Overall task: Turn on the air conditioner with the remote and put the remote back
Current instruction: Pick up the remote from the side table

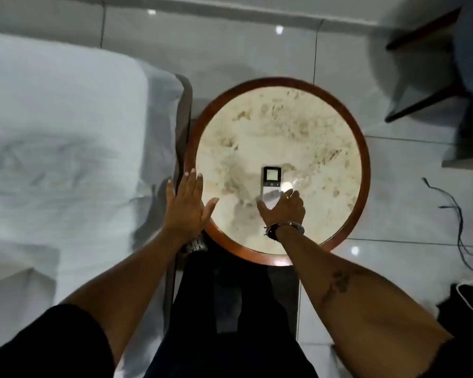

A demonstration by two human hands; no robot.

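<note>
A white remote point(270, 181) with a small screen lies on the round table point(363, 170), a little below its middle, screen end pointing away from me. My right hand point(283, 208) covers the remote's near end, fingers wrapped around its sides; whether the remote is lifted off the tabletop I cannot tell. My left hand point(187, 205) hovers flat with fingers spread over the table's left rim, holding nothing. No air conditioner is in view.
The table has a mottled cream top and a reddish-brown wooden rim. A bed with white sheets point(52, 137) stands close on the left. A dark chair point(448, 64) is at the upper right. A black cable point(460, 225) trails on the tiled floor at right.
</note>
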